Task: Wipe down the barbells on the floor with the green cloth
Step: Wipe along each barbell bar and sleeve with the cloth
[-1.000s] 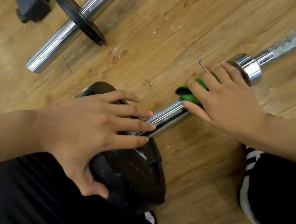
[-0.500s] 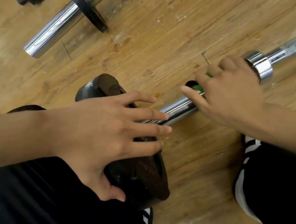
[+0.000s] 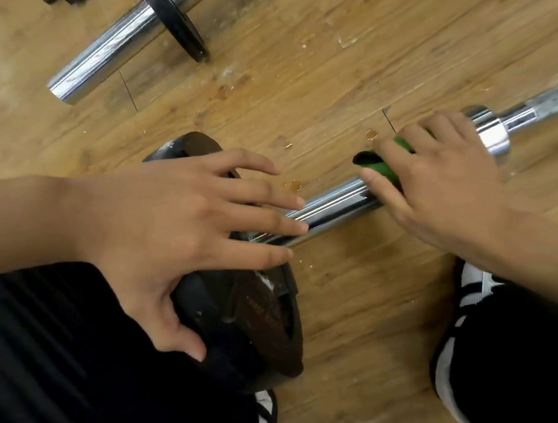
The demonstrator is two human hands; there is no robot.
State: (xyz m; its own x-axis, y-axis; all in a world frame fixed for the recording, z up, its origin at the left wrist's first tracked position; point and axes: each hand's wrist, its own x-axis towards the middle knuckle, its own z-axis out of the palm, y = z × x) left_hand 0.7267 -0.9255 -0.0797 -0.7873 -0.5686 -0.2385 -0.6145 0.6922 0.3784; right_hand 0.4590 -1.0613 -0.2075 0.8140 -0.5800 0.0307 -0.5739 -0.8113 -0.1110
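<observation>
The near barbell (image 3: 336,205) lies on the wooden floor (image 3: 321,60), running from the near left up to the far right. The cloth (image 3: 380,168), green, is wrapped over its chrome sleeve, just left of the shiny collar (image 3: 492,137). The right hand (image 3: 445,187) covers most of the cloth. Its fingers curl over the bar's far side and its thumb lies along the sleeve, pressing the cloth to the metal. Only a green fold shows at the fingertips.

The left hand (image 3: 172,234) is spread flat, palm down, on the black plate (image 3: 258,329) at the barbell's near end. Its fingers are straight and apart, and the middle ones reach over the sleeve where it meets the plate. The thumb hooks the plate's near edge.

A second barbell (image 3: 116,42) lies at the far left, well apart, with a thin black disc (image 3: 174,17) on it. A few small amber spots (image 3: 295,184) dot the floor between the two hands. Black trousers (image 3: 31,357) with white stripes fill the near corners on both sides.
</observation>
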